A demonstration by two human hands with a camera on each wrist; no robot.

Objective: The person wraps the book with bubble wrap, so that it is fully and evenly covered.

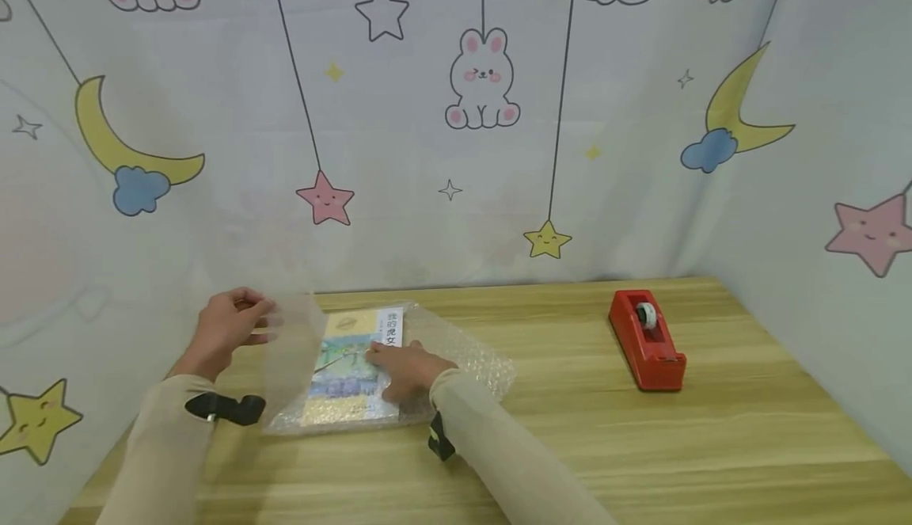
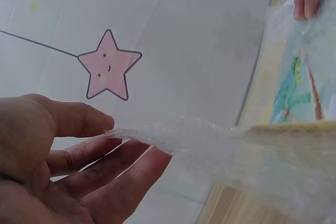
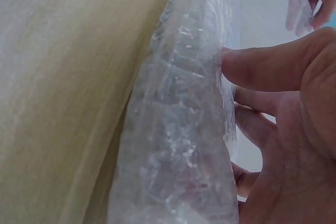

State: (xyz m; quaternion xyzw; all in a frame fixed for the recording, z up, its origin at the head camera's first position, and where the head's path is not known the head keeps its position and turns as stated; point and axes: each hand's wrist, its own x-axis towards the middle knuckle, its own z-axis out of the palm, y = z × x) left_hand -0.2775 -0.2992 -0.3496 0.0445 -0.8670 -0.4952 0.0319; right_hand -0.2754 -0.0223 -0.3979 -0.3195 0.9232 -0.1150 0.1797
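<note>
A book (image 1: 345, 363) with a painted cover and yellow bands lies on a sheet of bubble wrap (image 1: 466, 351). The sheet's left side is raised beside the book. My left hand (image 1: 226, 327) pinches that raised edge between thumb and fingers, as the left wrist view also shows, with the bubble wrap (image 2: 205, 140) stretching toward the book. On the book's right side rests my right hand (image 1: 413, 370), its fingertips pressing on the cover. Its thumb (image 3: 268, 69) touches the clear wrap in the right wrist view.
A red tape dispenser (image 1: 648, 343) with a small roll stands on the right of the wooden table (image 1: 570, 446). Behind and at both sides hangs a cloth (image 1: 406, 137) printed with stars, moons and rabbits.
</note>
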